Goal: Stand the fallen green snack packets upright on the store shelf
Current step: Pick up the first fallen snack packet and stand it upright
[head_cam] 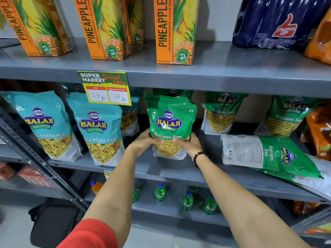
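Note:
A green Ratlami Sev packet (170, 120) stands upright on the middle grey shelf (179, 174). My left hand (143, 143) grips its lower left side and my right hand (188, 144), with a black bead bracelet on the wrist, grips its lower right side. To the right, a fallen green packet (279, 154) lies flat on its side, on top of another flat green packet (308, 181) that juts over the shelf's front edge. Two more green packets (222, 111) (286, 115) stand upright at the back right.
Teal Mitha Mix packets (48, 122) (100, 129) stand left of my hands. A price tag (107, 88) hangs from the upper shelf, which holds pineapple juice cartons (175, 31) and a dark blue cola pack (281, 22). Orange packets (320, 129) sit far right. Green bottles (187, 201) fill the lower shelf.

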